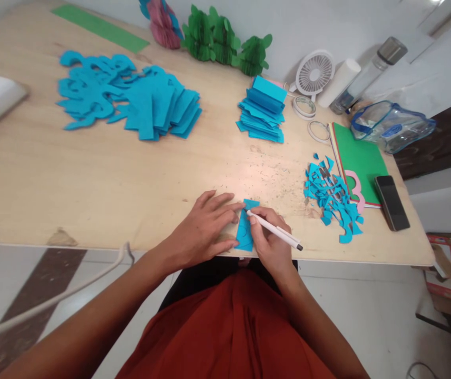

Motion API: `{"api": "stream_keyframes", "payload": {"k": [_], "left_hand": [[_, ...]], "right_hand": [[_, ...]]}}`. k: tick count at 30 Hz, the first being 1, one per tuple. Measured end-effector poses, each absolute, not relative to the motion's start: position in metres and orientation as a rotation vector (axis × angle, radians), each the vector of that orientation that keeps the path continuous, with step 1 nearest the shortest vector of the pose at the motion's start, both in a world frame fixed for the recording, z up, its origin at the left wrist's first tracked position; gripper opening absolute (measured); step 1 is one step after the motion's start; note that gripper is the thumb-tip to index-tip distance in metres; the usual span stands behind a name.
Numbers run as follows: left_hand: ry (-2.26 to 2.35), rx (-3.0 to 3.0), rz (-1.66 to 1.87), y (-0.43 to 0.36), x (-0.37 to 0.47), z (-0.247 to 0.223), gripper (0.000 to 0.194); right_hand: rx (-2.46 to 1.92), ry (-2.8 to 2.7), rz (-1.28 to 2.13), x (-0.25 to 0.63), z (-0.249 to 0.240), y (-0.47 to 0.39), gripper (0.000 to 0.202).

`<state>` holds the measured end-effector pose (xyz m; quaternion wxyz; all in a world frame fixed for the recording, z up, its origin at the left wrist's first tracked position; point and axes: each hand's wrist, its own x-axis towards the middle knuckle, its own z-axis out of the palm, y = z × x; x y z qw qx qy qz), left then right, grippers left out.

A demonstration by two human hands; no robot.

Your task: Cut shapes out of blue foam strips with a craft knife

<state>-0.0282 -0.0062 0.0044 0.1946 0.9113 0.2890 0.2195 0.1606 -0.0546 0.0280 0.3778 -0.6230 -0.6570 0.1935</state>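
Observation:
A small blue paper piece (244, 236) lies at the table's front edge, with a curved line drawn on it. My left hand (205, 226) rests flat with fingers spread, its fingertips on the paper's left side. In my right hand (271, 239) is a white pen (276, 230), its tip at the upper part of the paper. Behind the hands sits a stack of folded blue paper (263, 113). Farther left are blue cut-out shapes (91, 89) and blue rectangular pieces (162, 108).
Blue scraps (332, 195), a pink cut-out (355, 190), green sheets (362, 152) and a phone (392, 202) lie at the right. Tape rolls (304, 107), a small fan (315, 73), a bottle (368, 73) and green paper figures (217, 39) stand along the back.

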Motion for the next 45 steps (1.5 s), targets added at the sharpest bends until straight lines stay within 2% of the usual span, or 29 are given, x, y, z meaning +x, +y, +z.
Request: {"api": "stream_keyframes", "payload": {"k": [18, 27, 45], "left_hand": [[0.824, 2.556, 0.617, -0.0066, -0.0277, 0.0029, 0.047], [0.823, 2.535, 0.592, -0.0062, -0.0282, 0.0031, 0.047], [0.825, 2.554, 0.578, -0.0058, -0.0279, 0.0015, 0.037]], "right_hand": [[-1.605, -1.8, 0.311, 0.1583, 0.0215, -0.0552, 0.02], [-1.582, -1.78, 0.345, 0.1609, 0.0211, -0.0569, 0.019], [-1.615, -1.741, 0.362, 0.1623, 0.0212, -0.0604, 0.015]]}}
